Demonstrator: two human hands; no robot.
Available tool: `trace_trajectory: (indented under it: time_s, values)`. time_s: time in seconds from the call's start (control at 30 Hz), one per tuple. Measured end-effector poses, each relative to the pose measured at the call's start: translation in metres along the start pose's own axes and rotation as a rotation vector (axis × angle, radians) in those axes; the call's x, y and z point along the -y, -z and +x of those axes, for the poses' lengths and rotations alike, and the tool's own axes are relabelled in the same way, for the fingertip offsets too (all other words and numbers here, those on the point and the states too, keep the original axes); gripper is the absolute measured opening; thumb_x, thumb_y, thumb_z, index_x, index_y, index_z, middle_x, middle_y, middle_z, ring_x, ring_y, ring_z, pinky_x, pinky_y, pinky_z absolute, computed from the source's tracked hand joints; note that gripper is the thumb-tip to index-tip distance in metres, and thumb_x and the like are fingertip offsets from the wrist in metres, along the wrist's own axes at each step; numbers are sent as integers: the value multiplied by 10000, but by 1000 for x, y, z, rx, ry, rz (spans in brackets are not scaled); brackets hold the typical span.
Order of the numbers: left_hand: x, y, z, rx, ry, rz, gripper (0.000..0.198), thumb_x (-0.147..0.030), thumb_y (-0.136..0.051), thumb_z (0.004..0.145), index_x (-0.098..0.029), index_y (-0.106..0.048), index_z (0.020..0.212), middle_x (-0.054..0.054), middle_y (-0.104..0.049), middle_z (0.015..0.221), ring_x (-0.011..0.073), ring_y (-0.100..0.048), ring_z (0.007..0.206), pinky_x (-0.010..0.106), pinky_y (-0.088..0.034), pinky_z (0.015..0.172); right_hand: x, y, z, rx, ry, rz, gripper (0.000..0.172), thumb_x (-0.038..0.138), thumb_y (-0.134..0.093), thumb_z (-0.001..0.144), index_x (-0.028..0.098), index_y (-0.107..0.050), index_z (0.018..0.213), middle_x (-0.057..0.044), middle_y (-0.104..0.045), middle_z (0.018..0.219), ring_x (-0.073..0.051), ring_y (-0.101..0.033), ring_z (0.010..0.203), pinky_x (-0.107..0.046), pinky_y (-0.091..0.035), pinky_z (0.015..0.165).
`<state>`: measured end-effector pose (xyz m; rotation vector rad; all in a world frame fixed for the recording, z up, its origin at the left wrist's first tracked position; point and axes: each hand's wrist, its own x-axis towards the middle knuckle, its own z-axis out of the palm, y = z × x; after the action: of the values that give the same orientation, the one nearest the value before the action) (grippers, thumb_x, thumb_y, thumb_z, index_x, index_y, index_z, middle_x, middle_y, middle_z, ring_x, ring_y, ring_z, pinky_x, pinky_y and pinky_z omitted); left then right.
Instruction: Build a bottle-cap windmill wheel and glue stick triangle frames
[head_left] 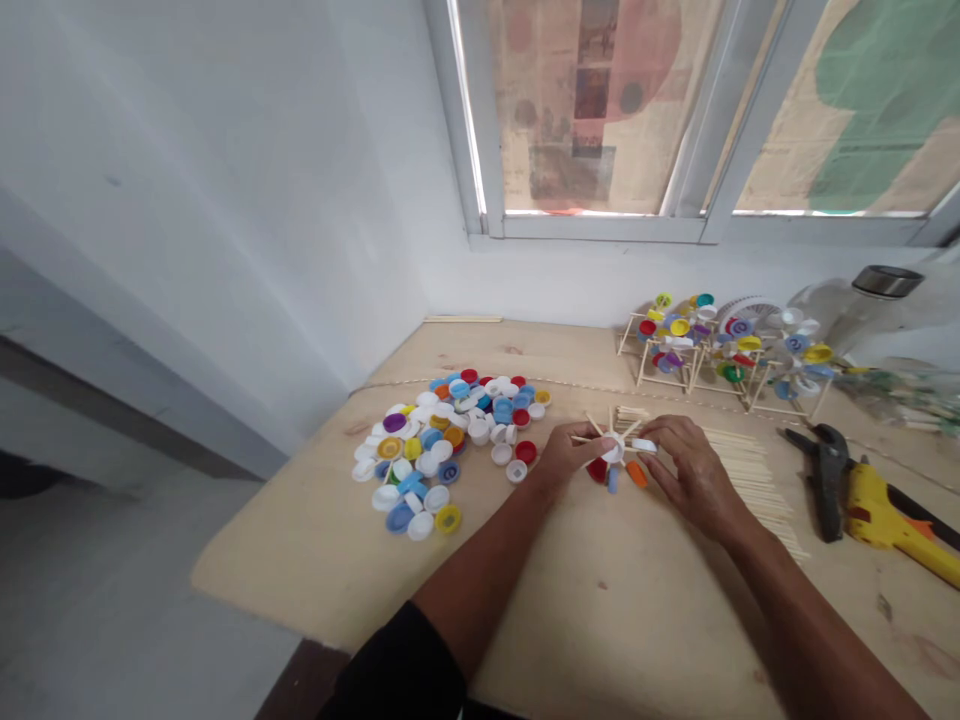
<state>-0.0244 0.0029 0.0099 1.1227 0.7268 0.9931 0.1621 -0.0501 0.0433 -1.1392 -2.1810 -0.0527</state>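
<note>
Pale wood tabletop (300,565) carried a stick-and-cap wheel (614,453), right of the cap heap (427,464). Left fingers (601,448) pinched its hub, right fingers (663,481) a white cap (643,445) farther from the heap. It seemed light, stiff, probably fragile at the joints, best held by the hub.

Bottle caps (431,463) smooth plastic; sticks (750,482) bare matt wood; tabletop (600,640) smooth wood; container lid (887,282) glossy metal.

A white-hubbed stick wheel (616,450) bears red, blue and orange caps (637,473), upper spokes (595,425) bare.
</note>
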Motion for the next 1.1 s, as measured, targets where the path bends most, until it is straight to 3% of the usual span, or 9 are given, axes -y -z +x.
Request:
trace_trajectory:
  time_s: [0.2,0.37,0.47,0.6,0.7,0.8,0.93,1.1]
  values:
    - [0,1,0,-26,-10,-70,301,-373,-770,565,-122,-705,718,27,-655,661,120,-563,605,232,-412,594,7,8,-1,-166,-113,27,397,247,-497,840,204,-460,1233,-113,-556,1173,-248,-484,1115,-431,-393,932]
    - [-3,2,3,-133,-53,-263,267,-363,-758,595,-124,-647,642,17,-630,633,107,-561,596,229,-417,599,10,6,-3,-342,-396,82,312,285,-427,855,209,-533,1138,-85,-603,1074,-217,-572,943,-369,-476,782]
    - [-7,2,4,-212,-74,-397,267,-361,-754,601,-140,-607,633,7,-616,648,114,-576,612,244,-441,620,10,-5,-4,-246,-415,94,250,280,-417,863,206,-580,1037,-66,-628,952,-181,-596,807,-317,-489,691]
    - [-8,1,6,-292,-80,-441,293,-370,-764,581,-146,-581,629,1,-611,661,127,-597,636,268,-463,653,20,-18,-2,91,-77,20,219,239,-467,861,225,-608,1028,-84,-619,1052,-197,-568,965,-343,-457,817]
    - [-3,3,9,-320,-100,-385,298,-382,-756,586,-143,-586,634,-2,-614,652,126,-603,631,283,-473,687,28,-23,-1,241,35,-67,217,237,-483,869,222,-617,1040,-99,-605,1084,-209,-535,1003,-349,-435,812]
    - [3,6,12,-368,-114,-235,297,-390,-750,586,-139,-613,668,6,-633,678,120,-597,624,269,-471,669,28,-23,-2,284,27,-165,225,252,-490,866,220,-641,1030,-105,-603,1084,-226,-518,993,-362,-417,787]
    - [6,9,11,-379,-119,-31,296,-375,-768,551,-136,-619,641,45,-672,809,147,-614,700,263,-468,663,17,-20,-6,237,-53,-268,204,283,-507,853,226,-687,933,-100,-625,1036,-243,-506,989,-383,-387,784]
    - [3,6,5,-393,-120,28,275,-357,-770,556,-146,-634,669,59,-681,873,179,-632,774,286,-473,700,12,-19,-7,167,-154,-312,215,251,-478,864,207,-683,818,-87,-646,919,-222,-513,913,-370,-367,787]
